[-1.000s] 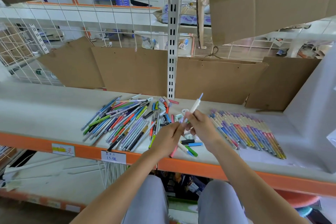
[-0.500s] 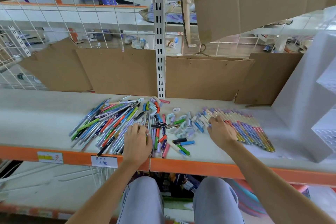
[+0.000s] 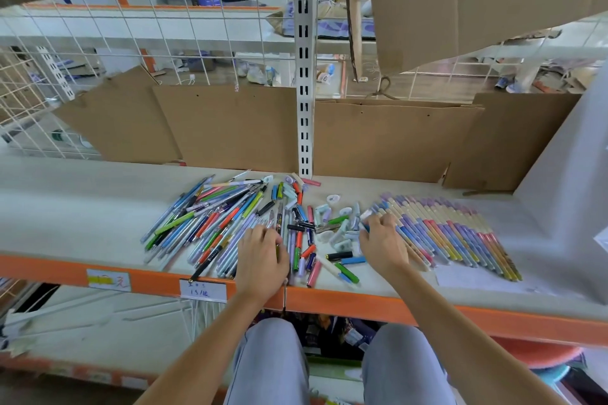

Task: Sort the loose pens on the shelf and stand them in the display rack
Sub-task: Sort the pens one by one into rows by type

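**Q:** What occupies the shelf (image 3: 82,207), and where does it lie relative to the hands?

**A:** A loose heap of pens (image 3: 210,223) spreads outward from the left hand (image 3: 261,260), mostly to its left and beyond its fingertips. Between the two hands lie scattered caps and short pens (image 3: 332,233). Outward from the right hand (image 3: 383,246) runs an ordered row of pastel pens (image 3: 454,237), laid side by side and touching one another.

**Q:** How does each hand stand?

**A:** The left hand lies palm down on the near edge of the heap, fingers bent onto the pens; a dark pen (image 3: 279,227) shows along its thumb side, but whether the fingers actually grip it cannot be told. The right hand is also palm down, fingers curled at the near end of the ordered row, touching the innermost pens; a pinch cannot be confirmed there either.

**Q:** What lies beyond the hands?

**A:** Cardboard sheets (image 3: 230,128) stand against the back of the shelf, either side of a slotted white upright (image 3: 304,76). Below the left hand, a white label (image 3: 203,290) sits on the orange shelf edge (image 3: 427,312).
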